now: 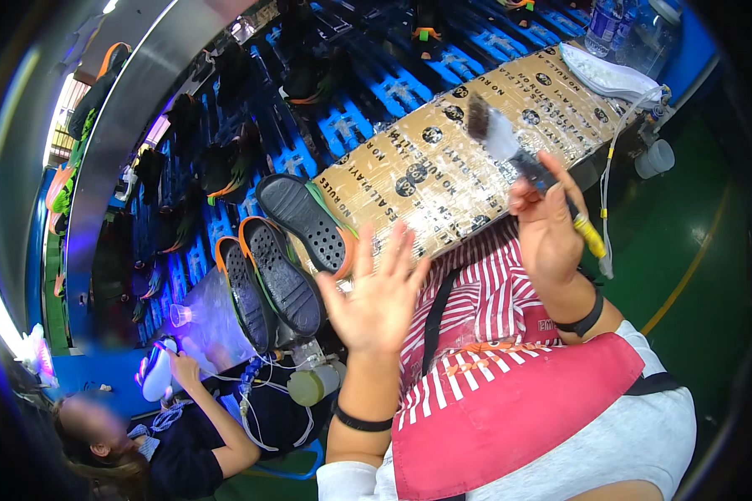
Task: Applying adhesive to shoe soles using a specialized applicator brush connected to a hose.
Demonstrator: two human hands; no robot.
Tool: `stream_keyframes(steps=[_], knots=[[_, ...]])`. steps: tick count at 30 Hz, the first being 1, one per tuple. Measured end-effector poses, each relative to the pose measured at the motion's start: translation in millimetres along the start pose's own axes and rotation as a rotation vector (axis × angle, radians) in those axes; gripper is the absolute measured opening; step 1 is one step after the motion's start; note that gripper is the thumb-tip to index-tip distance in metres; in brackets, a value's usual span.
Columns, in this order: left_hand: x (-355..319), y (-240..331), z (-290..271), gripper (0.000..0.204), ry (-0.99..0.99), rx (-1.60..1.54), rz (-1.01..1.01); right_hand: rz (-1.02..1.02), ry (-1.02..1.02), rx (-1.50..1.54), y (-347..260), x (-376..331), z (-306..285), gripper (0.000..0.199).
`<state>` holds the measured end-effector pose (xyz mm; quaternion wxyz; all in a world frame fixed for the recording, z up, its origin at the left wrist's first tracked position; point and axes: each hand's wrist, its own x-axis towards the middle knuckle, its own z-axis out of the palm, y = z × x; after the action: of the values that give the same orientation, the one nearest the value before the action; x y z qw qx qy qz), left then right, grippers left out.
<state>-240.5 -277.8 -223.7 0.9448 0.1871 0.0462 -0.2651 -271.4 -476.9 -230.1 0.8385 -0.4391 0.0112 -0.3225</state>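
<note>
My left hand [378,292] is raised palm up with its fingers spread and holds nothing. Just left of it lie three dark shoe soles with rows of small holes: one sole [302,219] with an orange and green rim, an orange-edged sole [282,275] in the middle, and a third sole [244,292] at the far left. In my right hand [550,230] is a flat brush [510,149], dark-bristled with a pale band and a yellow handle end. Its bristles point up and left over the cardboard-covered board [426,167].
Beyond the board runs a line of blue slats [342,125] carrying dark shoe parts. A white sole [606,73] and a clear bottle [602,33] are at the far right, beside a thin hose [612,159]. At lower left, a co-worker [184,434] holds a pale sole [157,371].
</note>
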Motion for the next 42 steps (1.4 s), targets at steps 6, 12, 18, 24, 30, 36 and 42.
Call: stream_keyframes(steps=[6, 12, 18, 24, 30, 36, 42], knots=[[45, -80, 22, 0.077, -0.065, 0.281, -0.215, -0.411, -0.276, -0.374, 11, -33, 33, 0.043], [29, -92, 8, 0.067, -0.231, 0.612, -0.081, -0.623, -0.244, -0.582, 27, -16, 19, 0.037], [-5, -63, 14, 0.055, 0.009, 0.639, -0.224, -0.278, -0.015, -0.528, 24, 10, 7, 0.038], [-47, -16, -51, 0.028, 0.698, 0.461, 0.108, 0.019, 0.045, -0.423, 23, -2, -9, 0.034], [-31, 10, -74, 0.056, 0.715, 0.309, 0.243, 0.077, 0.004, -0.428, 15, 2, 1, 0.032], [3, 32, -66, 0.070, 0.704, 0.404, 0.321, 0.091, -0.002, -0.418, 12, -1, 0, 0.031], [18, 54, -69, 0.039, 0.683, 0.214, 0.125, 0.126, 0.043, -0.409, 11, -6, -3, 0.030]])
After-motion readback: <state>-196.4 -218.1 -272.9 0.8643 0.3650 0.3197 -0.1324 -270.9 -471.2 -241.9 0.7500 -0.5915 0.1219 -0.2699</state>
